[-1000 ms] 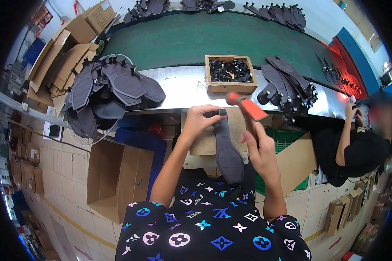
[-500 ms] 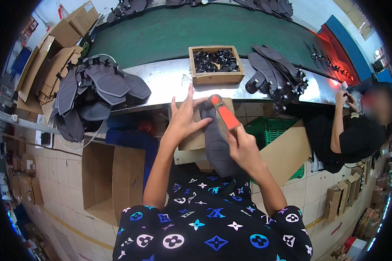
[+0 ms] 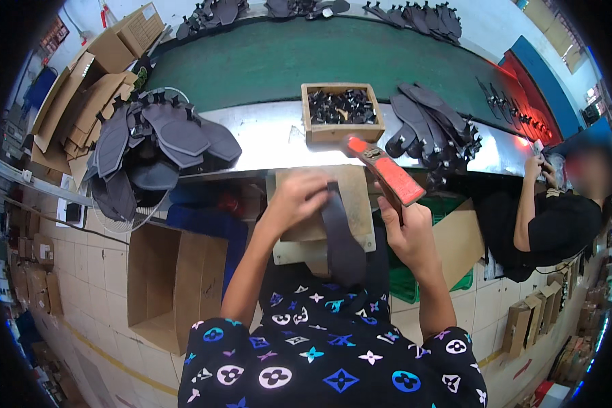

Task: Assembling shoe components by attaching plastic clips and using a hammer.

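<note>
A dark grey sandal sole [image 3: 343,248] stands tilted over a worn wooden block [image 3: 357,187], its wide end toward my body. My left hand [image 3: 293,204] is closed at the sole's narrow far end, with thumb and fingers pinching its edge; the fingers are slightly blurred. In my right hand [image 3: 411,231] is an orange-handled hammer [image 3: 394,178], raised to the right of the block, its head up and pointing away. Beyond the block, a wooden box [image 3: 343,134] of small black clip-like parts rests on the metal table edge [image 3: 265,136].
Grey soles with black parts hang in a pile [image 3: 160,132] at left; more soles [image 3: 421,122] lie right of the box. A green belt [image 3: 251,61] runs behind. Cardboard boxes [image 3: 177,285] stand low left, a green crate [image 3: 408,282] low right. A co-worker [image 3: 557,211] sits at right.
The hammer has lifted off the sole and moved right. My left hand has gone from spread fingers beside the sole to gripping its far end, and the sole has tipped.
</note>
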Tool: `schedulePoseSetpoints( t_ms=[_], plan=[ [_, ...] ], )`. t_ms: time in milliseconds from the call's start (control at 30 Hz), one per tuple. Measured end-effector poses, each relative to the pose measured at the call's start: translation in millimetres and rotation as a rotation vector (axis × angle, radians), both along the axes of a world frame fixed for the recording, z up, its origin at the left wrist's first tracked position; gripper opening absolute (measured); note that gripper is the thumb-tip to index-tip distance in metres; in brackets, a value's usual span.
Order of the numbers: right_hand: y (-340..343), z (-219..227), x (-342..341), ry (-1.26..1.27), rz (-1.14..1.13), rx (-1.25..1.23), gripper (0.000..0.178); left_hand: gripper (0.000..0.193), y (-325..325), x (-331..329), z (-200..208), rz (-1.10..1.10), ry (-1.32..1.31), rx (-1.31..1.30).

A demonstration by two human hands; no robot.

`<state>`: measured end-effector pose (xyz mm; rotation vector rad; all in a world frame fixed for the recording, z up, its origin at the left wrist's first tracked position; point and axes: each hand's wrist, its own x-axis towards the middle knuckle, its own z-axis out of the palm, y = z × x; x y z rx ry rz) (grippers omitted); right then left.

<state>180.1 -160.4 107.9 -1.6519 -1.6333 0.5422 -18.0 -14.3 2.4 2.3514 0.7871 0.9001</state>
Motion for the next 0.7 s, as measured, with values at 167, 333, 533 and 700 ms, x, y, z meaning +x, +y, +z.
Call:
schedulePoseSetpoints(
  t_ms=[167,333,533,700],
  plan=[
    [21.3,-43.0,19.6,-0.278,0.054,0.172,0.035,0.02,-72.6,-16.0,78.3,-0.385,-0.208,-0.496],
    [28.9,-49.3,16.6,-0.641,0.33,0.232,0.042,0.024,-108.2,-23.3,99.3,-0.389,-0.224,-0.978],
    [-20.1,-42.6,-22.9,1.07,0.497,-0.149,0.053,0.031,-121.0,-17.9,107.1,-0.477,-0.281,-1.368],
    [-32.8,-35.7,-37.6,1.191,0.38,-0.101,0.059,0.033,-126.8,-8.4,106.8,-0.58,-0.363,-1.435]
  ],
)
